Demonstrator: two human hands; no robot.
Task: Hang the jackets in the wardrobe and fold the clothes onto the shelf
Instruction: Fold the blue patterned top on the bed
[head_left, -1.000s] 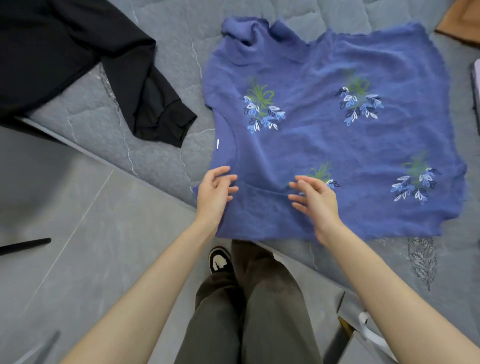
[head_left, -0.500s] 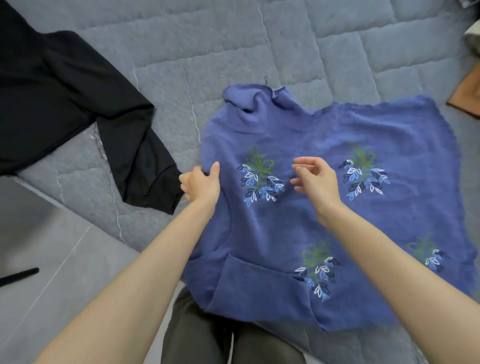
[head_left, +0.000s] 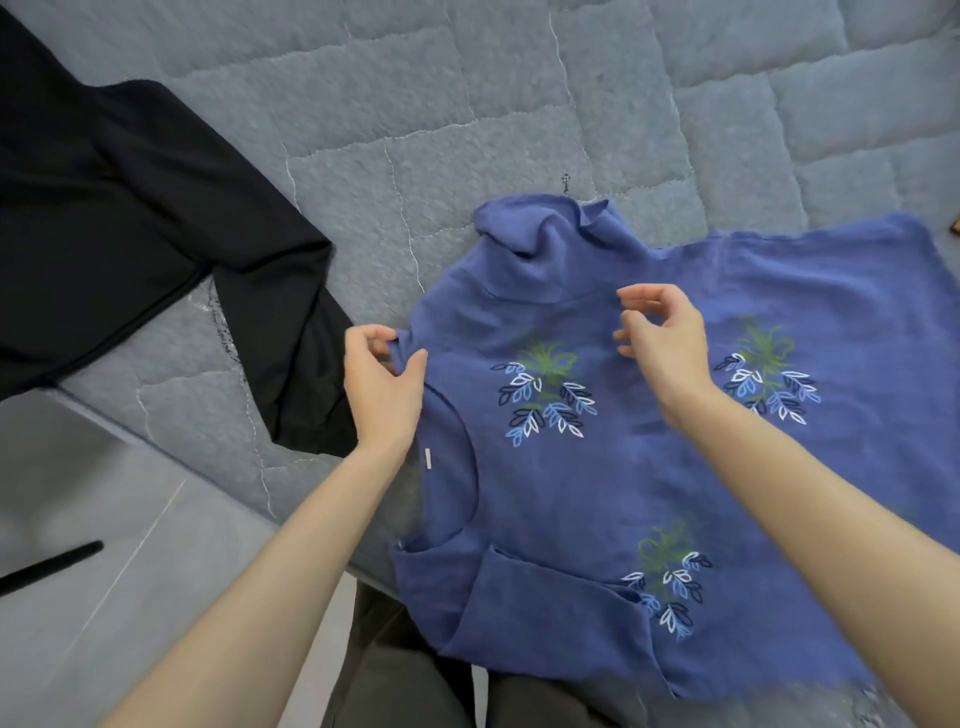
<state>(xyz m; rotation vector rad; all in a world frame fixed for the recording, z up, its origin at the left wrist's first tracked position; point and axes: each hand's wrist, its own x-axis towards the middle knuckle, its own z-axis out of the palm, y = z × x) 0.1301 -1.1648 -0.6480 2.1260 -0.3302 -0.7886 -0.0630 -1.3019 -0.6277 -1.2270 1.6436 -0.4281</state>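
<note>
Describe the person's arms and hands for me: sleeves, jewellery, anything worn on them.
Both arms are bare as far as the frame's edge: no sleeve shows on the left forearm or the right forearm. The left hand and the right hand wear no gloves, and no watch, bracelet or ring is visible.

The far half of the quilted bed lies bare, with wide room to reach. On the left a black garment sprawls, and its sleeve leaves only a narrow strip of quilt beside the blue top. The left hand fills that strip. A black rod lies on the near-left floor.
</note>
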